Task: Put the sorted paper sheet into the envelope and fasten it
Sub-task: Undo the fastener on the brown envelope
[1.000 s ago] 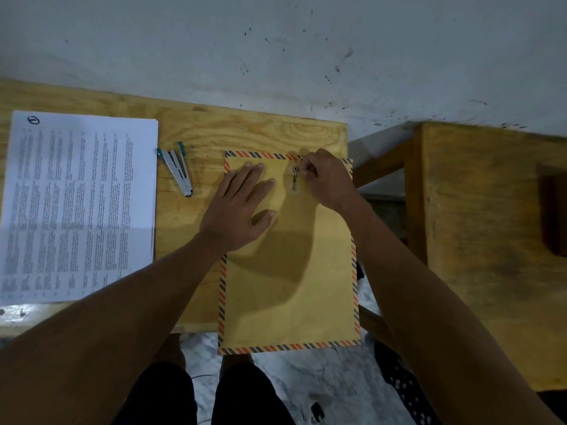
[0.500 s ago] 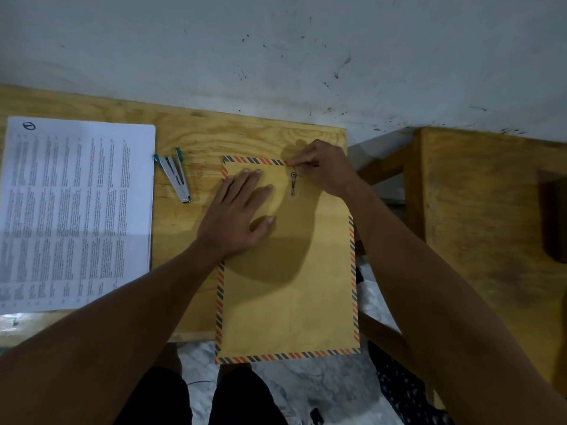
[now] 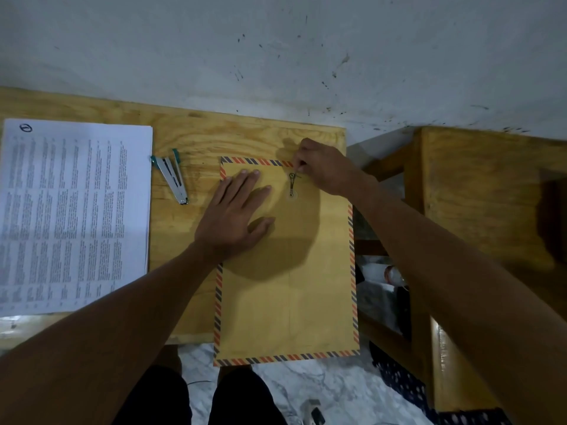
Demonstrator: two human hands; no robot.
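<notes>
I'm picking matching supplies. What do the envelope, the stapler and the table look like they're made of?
Envelope: matte brown kraft-type paper, printed striped border, string tie with small washers, possibly card. Stapler: shiny silver body, likely metal, with teal ends that look plastic. Table: light wood or plywood, judging by the broad visible grain; finish looks dull.

One head-worn view looks steeply down, from close above, onto the wooden table [image 3: 184, 130] against a wall [image 3: 276, 41].
</notes>
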